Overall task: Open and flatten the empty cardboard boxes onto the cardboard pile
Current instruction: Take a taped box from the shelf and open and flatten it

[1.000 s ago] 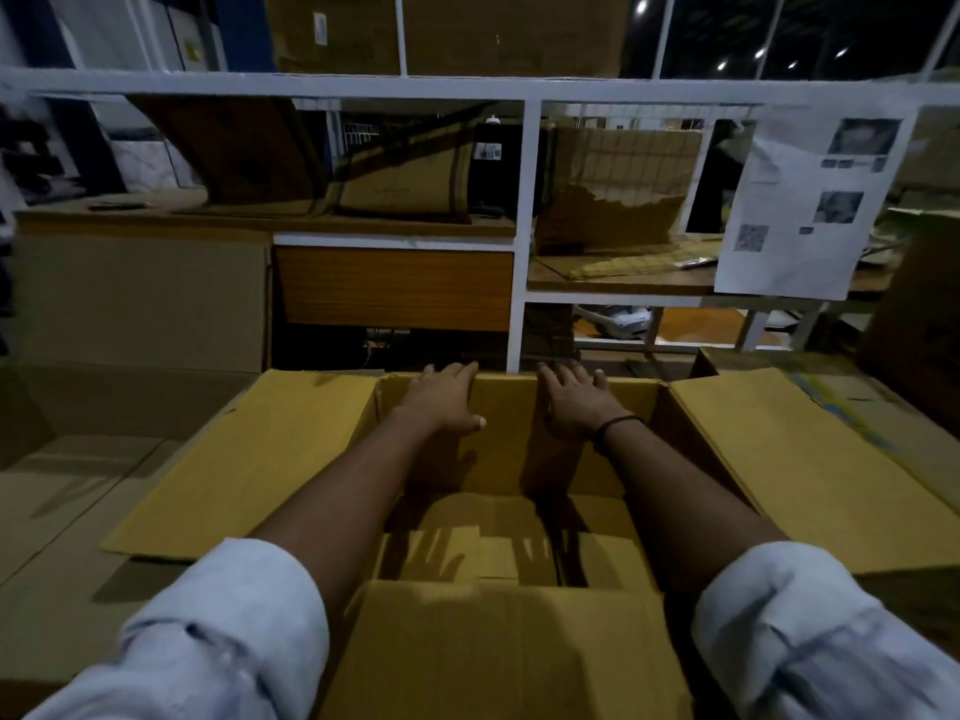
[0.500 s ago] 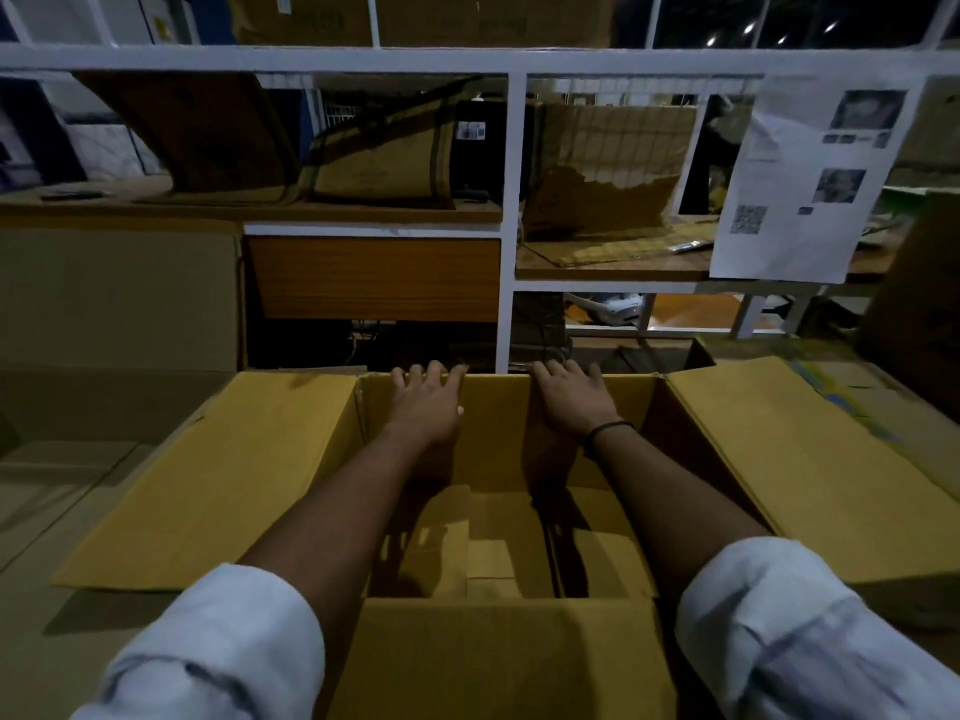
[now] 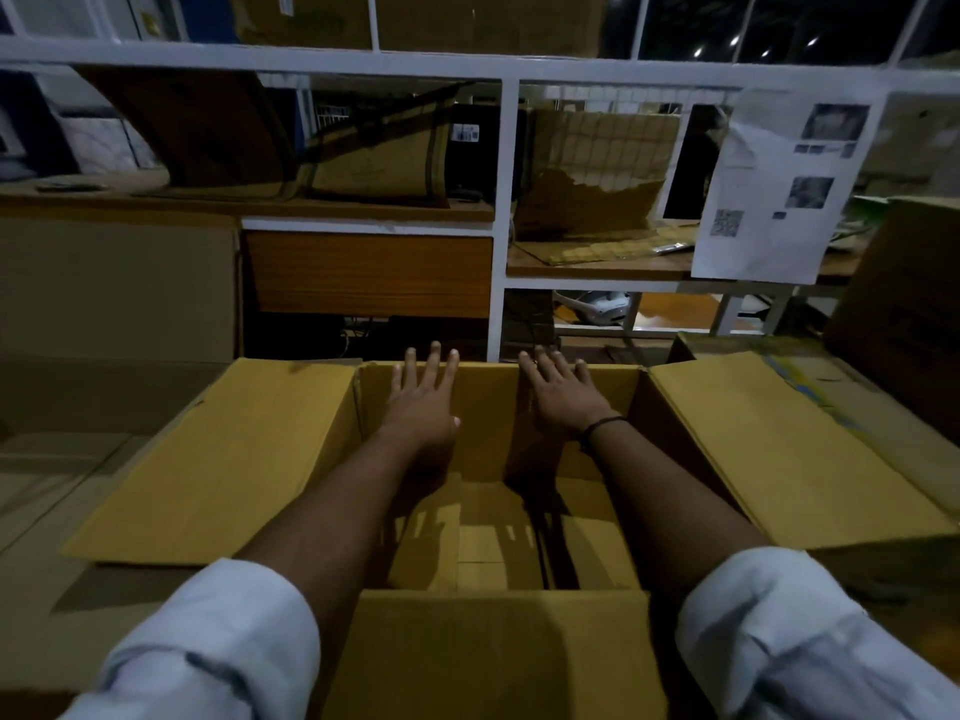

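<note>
Now our left hand (image 3: 423,400) and right hand (image 3: 563,397) lie flat, fingers straight, slightly apart on the far wall of the box (image 3: 234,459) around our forearms; pushing unevenly could buckle that wall, since the bottom below them looks shut.

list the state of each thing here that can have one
cardboard box: upright, top open, not yet flattened
left flap: folded out flat
right flap: folded out flat
bottom flaps: closed
left hand: open, fingers straight, against the far wall
right hand: open, fingers straight, against the far wall
paper sheet: hanging on the white frame
</note>
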Available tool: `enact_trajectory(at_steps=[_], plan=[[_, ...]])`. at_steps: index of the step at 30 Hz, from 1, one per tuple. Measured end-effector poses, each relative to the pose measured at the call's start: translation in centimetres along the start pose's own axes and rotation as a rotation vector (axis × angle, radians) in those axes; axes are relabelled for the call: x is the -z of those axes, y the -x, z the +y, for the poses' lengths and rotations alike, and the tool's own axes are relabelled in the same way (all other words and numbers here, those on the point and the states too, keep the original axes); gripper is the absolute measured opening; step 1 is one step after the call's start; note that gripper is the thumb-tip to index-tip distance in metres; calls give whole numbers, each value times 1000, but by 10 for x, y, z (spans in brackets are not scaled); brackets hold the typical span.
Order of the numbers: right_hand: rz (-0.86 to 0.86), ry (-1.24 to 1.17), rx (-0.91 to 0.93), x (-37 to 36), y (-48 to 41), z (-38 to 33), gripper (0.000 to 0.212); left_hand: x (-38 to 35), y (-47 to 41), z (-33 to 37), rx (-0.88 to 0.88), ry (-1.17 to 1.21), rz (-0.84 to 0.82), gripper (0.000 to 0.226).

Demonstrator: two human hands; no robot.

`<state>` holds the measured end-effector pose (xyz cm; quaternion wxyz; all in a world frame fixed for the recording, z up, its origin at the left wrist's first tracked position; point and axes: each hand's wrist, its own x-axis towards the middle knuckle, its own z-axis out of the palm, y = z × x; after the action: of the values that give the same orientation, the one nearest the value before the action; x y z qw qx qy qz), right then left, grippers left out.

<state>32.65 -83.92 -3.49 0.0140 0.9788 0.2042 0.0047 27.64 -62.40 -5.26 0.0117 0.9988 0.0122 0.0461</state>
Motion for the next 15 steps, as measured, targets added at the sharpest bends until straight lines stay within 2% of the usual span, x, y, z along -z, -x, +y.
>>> enact_trajectory(at_steps=[4, 8, 12, 15], plan=[[-29, -5, -20, 7, 6, 1, 80, 12, 4, -4, -4, 39, -43, 97], [-20, 55, -154, 15, 24, 17, 69, 11, 11, -8, -2, -14, 12, 99], [-10, 120, -361, 25, 57, 54, 77, 8, 10, -3, 15, -12, 3, 100], [-45, 161, -395, 16, 89, 91, 84, 6, 7, -3, 27, -8, 1, 100]])
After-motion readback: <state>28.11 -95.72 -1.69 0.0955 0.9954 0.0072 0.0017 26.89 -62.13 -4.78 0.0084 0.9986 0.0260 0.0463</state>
